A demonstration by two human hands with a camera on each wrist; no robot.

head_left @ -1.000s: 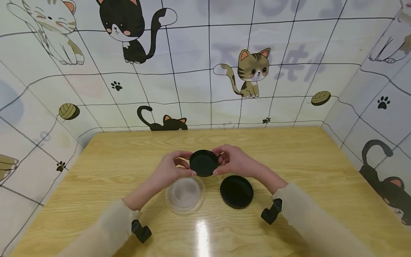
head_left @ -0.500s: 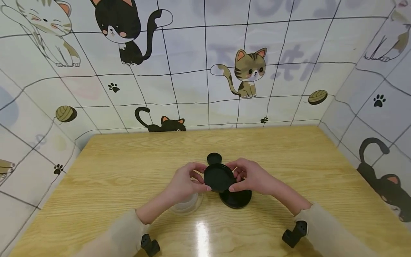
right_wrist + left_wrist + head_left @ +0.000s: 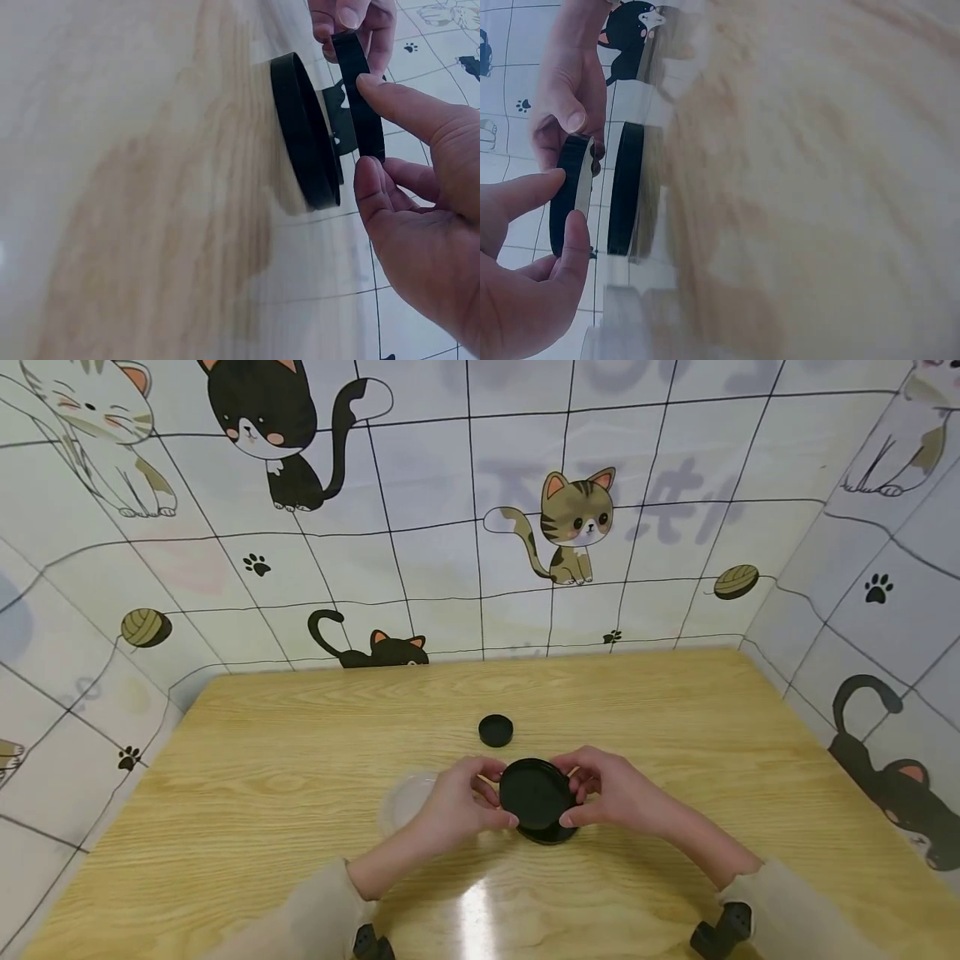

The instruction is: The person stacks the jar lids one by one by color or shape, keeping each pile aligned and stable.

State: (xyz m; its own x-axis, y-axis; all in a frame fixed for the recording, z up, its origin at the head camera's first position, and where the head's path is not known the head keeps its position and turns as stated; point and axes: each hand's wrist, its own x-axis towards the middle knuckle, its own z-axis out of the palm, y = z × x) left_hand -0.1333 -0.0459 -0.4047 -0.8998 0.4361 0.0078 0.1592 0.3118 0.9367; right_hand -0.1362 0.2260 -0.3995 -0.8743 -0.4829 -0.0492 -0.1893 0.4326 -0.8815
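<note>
Both hands pinch a round black lid [image 3: 534,792] by its opposite edges. My left hand [image 3: 459,802] has thumb and fingers on its left side, and my right hand [image 3: 615,787] grips the right side. Directly beneath, a larger black lid [image 3: 553,837] lies on the table, mostly covered by the held one in the head view. Both wrist views show a gap between the held lid [image 3: 571,195] and that larger lid [image 3: 300,135], whose rim points up. Partly behind the left hand sits clear round plasticware [image 3: 405,797].
Beyond the hands, a small black lid [image 3: 496,730] lies on the wooden table [image 3: 300,727]. A cat-patterned cloth [image 3: 450,560] rises behind the table and along both sides.
Both hands have carried the black lid rightward and toward the person, from behind the clear plasticware to above the larger lid. The small lid behind has come into view.
</note>
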